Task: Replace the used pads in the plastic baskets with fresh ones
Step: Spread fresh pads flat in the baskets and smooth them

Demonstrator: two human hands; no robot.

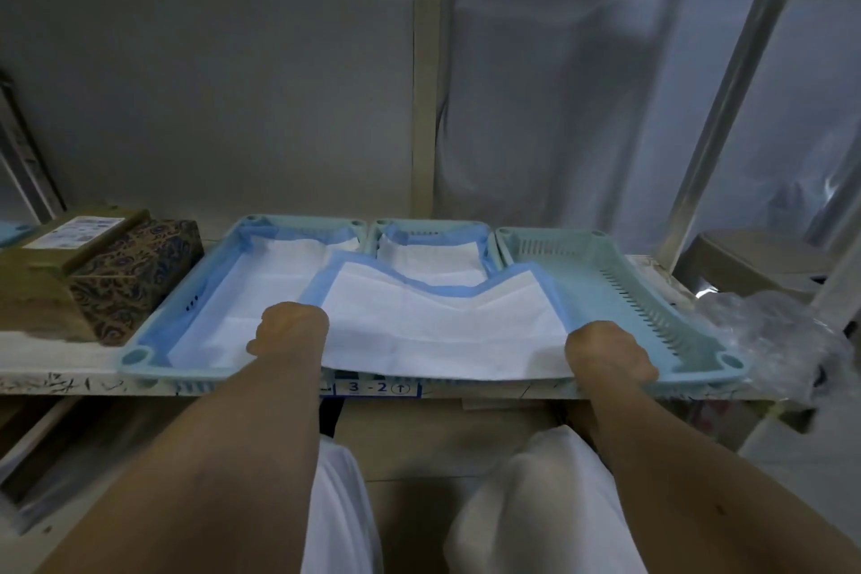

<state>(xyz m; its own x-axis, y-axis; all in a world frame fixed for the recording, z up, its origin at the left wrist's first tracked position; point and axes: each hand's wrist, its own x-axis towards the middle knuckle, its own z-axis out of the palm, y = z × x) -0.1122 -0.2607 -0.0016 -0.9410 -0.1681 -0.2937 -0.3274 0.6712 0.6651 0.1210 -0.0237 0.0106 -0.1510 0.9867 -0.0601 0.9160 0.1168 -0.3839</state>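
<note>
Head view shows three pale blue plastic baskets in a row on the shelf (60, 364). Counting from the patterned box (135, 275): the nearest basket (140, 357) is lined with a blue-edged pad (261, 284), the middle basket (428, 226) holds another pad (433, 259), and the farthest basket (652, 289) shows its bare slotted wall. One fresh pad (442, 326) is spread above the middle and farthest baskets, its near edge gripped by the left hand (291, 331) and right hand (610, 354), fingers curled on it
</note>
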